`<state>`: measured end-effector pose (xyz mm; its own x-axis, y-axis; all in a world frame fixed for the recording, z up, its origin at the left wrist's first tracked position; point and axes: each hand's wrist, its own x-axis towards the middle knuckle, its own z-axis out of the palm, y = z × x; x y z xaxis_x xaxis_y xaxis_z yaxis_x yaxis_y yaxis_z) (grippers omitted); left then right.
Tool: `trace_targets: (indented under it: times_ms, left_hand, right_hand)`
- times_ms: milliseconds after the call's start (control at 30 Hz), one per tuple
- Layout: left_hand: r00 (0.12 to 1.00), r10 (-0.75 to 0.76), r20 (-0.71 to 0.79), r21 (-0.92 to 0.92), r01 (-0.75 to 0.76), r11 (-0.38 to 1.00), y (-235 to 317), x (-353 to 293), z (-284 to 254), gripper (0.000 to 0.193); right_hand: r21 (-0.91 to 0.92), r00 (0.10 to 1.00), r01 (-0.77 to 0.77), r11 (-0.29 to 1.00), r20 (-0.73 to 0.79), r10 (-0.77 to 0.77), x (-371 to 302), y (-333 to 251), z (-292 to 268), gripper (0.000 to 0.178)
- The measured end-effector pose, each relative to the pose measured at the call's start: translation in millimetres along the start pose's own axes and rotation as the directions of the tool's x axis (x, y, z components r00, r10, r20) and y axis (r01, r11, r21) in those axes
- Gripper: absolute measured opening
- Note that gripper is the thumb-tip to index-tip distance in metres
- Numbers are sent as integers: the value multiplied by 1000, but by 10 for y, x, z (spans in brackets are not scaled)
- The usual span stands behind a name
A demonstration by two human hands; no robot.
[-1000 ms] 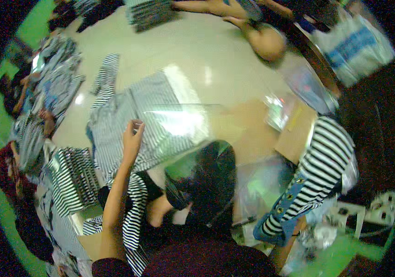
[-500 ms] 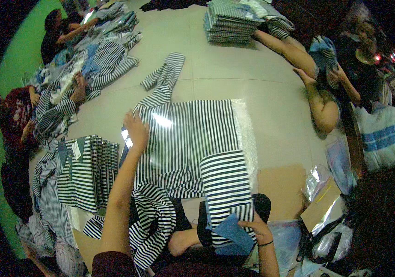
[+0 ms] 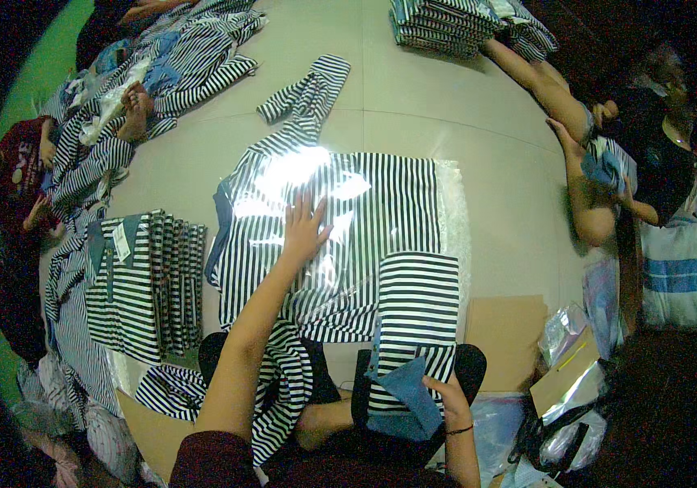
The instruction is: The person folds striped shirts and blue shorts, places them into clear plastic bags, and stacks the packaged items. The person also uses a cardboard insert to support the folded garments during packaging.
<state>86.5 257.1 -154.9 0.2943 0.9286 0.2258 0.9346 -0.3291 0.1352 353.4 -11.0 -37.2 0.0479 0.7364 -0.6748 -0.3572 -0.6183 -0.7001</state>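
A black-and-white striped shirt (image 3: 381,203) lies spread on the floor in front of me, with one sleeve (image 3: 328,81) stretching away from me. Bright glare comes off clear plastic (image 3: 295,167) over its left part. My left hand (image 3: 306,232) rests there palm down, fingers spread, holding nothing. At my right knee is a folded striped shirt (image 3: 418,301) with a blue collar (image 3: 409,398). My right hand (image 3: 446,396) grips it beside the collar, thumb on top; the other fingers are mostly hidden. More striped cloth (image 3: 283,390) is bunched across my lap.
A stack of folded striped shirts (image 3: 124,285) stands at my left, another stack (image 3: 442,28) at the far right. Cardboard (image 3: 504,342) and clear plastic bags (image 3: 564,333) lie at right. Loose garments (image 3: 194,73) are heaped far left. Other people sit on both sides.
My left hand has moved right, from the spread shirt's left edge onto its middle. Plastic glare there has grown. My right hand still holds the folded shirt. The whole view has shifted slightly.
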Motion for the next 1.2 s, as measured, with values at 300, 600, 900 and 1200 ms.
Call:
trace_targets:
  times_ms: [300, 600, 900, 1200]
  left_hand:
    - [977, 86, 193, -666, 66, 743, 412, -717, -221, 20]
    - [926, -32, 376, -706, 309, 637, 324, -719, -95, 17]
    - [805, -441, 397, -784, 547, 292, 361, -589, -507, 21]
    - [983, -174, 59, -769, 156, 620, 765, -641, -1191, 16]
  right_hand:
    - [-51, 994, -68, 996, 85, 72, 199, 59, 163, 69]
    - [31, 990, -129, 991, 58, 127, 150, 85, 290, 66]
    - [-116, 976, -70, 991, 196, 92, 260, -77, 224, 71]
    - [-191, 897, -184, 964, 368, 244, 169, -283, 216, 75]
